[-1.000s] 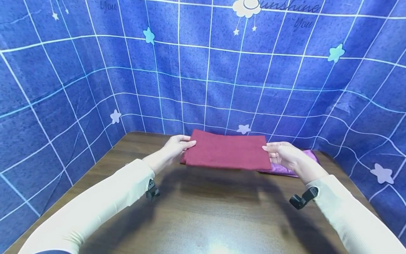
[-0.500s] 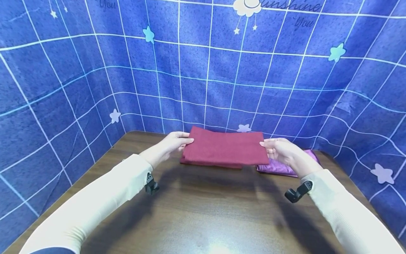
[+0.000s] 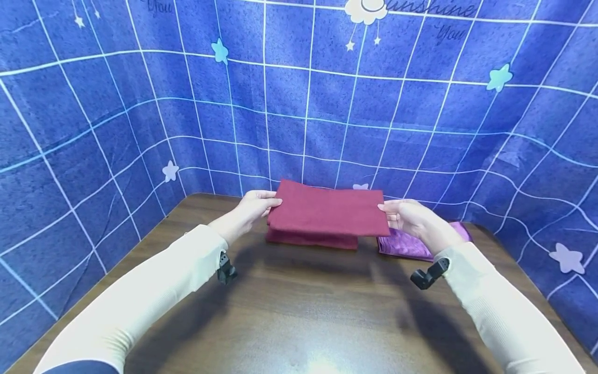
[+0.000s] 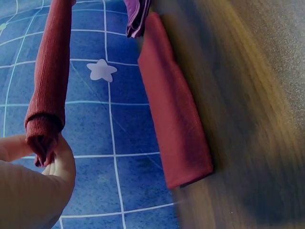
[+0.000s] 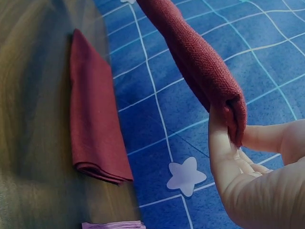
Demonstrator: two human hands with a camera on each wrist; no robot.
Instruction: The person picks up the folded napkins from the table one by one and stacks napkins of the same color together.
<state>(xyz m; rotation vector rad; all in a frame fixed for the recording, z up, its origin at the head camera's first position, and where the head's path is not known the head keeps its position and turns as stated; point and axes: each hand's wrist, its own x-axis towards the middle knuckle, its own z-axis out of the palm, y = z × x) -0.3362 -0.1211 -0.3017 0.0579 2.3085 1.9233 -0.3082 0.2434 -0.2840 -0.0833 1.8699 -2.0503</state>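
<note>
A folded dark red cloth [image 3: 329,210] is held up flat above the far part of the table. My left hand [image 3: 252,210] pinches its left end between thumb and fingers; my right hand [image 3: 411,218] pinches the opposite end the same way. Under it, a second folded dark red cloth [image 4: 176,109] lies on the wood, separated by a gap in both wrist views. From the head view only the front strip of that lower cloth shows, the rest being hidden. Layered folds show at the end of the held cloth [image 5: 205,62] in the right wrist view.
To the right, a folded shiny purple cloth [image 3: 406,243] lies on the brown wooden table [image 3: 299,306], partly behind my right hand. A blue curtain [image 3: 289,119] with white grid lines and stars stands along the table's back and sides.
Both hands have raised the held red cloth and shifted it slightly left and away. More of the lower red cloth now shows beneath it.
</note>
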